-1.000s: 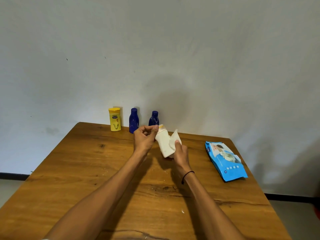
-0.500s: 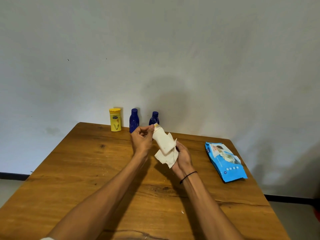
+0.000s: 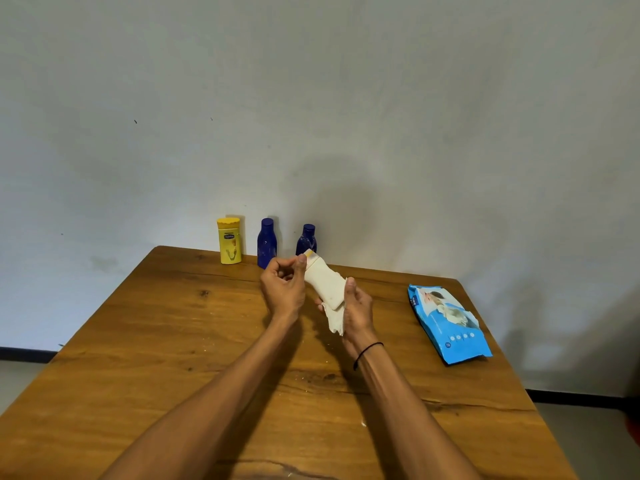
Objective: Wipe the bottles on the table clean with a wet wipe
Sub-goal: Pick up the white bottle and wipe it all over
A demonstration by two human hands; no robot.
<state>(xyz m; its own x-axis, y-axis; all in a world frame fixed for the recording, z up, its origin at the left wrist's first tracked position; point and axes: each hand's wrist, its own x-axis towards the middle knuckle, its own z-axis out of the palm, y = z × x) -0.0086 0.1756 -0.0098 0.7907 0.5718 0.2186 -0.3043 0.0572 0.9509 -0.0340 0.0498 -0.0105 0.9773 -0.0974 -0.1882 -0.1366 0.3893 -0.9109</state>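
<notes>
Both hands hold the tilted white plastic bottle (image 3: pixel 320 277): left hand (image 3: pixel 282 289) fingers pinching its cap, right hand (image 3: pixel 358 306) now gripping its base through the crumpled wet wipe (image 3: pixel 335 318), lower than before.

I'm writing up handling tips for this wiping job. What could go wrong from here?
The left hand pinches only the cap end of the white bottle, so the grip could slip while the right hand rubs with the wet wipe. The hands work close in front of the nearer blue bottle, which might get knocked over.
</notes>
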